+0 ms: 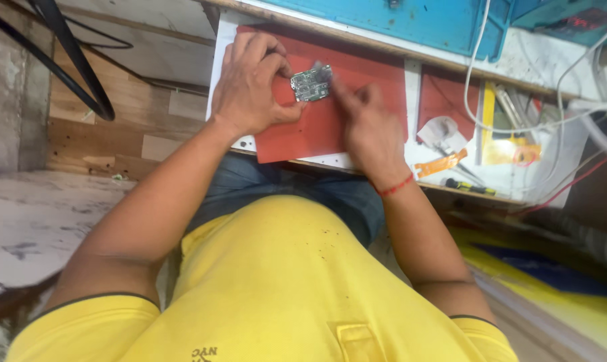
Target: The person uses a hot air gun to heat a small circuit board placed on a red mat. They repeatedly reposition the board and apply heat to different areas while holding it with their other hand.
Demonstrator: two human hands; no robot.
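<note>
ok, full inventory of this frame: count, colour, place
small green circuit board: one, green-grey, over the red mat, pinched by the left hand
red rectangular work mat: one, red, on the bench top
white cables: several, white, right side of the bench
small screwdriver with yellow and black handle: one, near bench edge at right
orange flat strip: one, orange, right of the mat
blue box: one, blue, back of the bench
left hand: fingers grip the board's left edge
right hand: blurred, a fingertip at the board's right edge; red thread on wrist
</note>
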